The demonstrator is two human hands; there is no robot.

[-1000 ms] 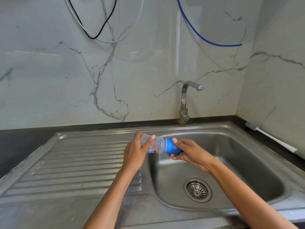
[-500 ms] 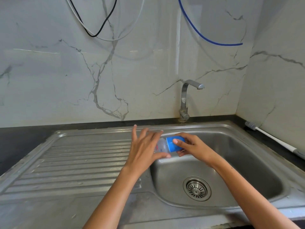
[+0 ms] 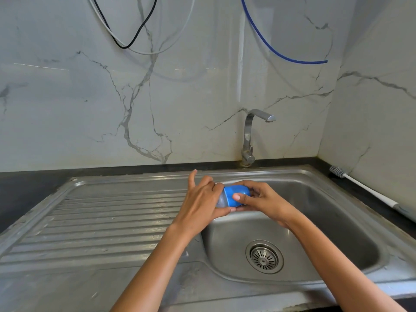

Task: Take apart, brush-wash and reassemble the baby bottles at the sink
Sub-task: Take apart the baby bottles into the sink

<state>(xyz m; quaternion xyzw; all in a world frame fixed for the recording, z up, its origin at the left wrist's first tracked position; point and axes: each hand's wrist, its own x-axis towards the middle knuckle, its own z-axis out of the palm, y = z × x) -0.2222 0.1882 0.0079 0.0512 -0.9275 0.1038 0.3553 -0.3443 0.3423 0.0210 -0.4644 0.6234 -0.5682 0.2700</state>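
Change since earlier frame: both hands sit closer together; my left hand [image 3: 202, 200] has wrapped further round the clear body, and my right thumb now presses on the blue cap [image 3: 236, 195].
Item held: one baby bottle [image 3: 221, 200], lying on its side, above the near-left rim of the sink [image 3: 337, 221] basin, between drainboard [image 3: 108, 219] and bowl.
Long axis: roughly left to right, cap end toward my right hand [image 3: 262, 200], base end hidden inside the left palm.
Left grip: closed round the bottle body; index finger raised clear, the others curled on.
Right grip: closed on the blue cap, thumb on top, fingers behind and beneath.
Hand poses: wrists angled in, forearms converging from the lower edge.
Nearer hand for the cap: right, already on it.
Step judged: taking apart, cap being pulled or twisted off; I cannot tell whether it is loosened.
Brush [image 3: 360, 188]: on the dark counter at far right, well apart, untouched.
Tap [image 3: 249, 136]: no water visible.
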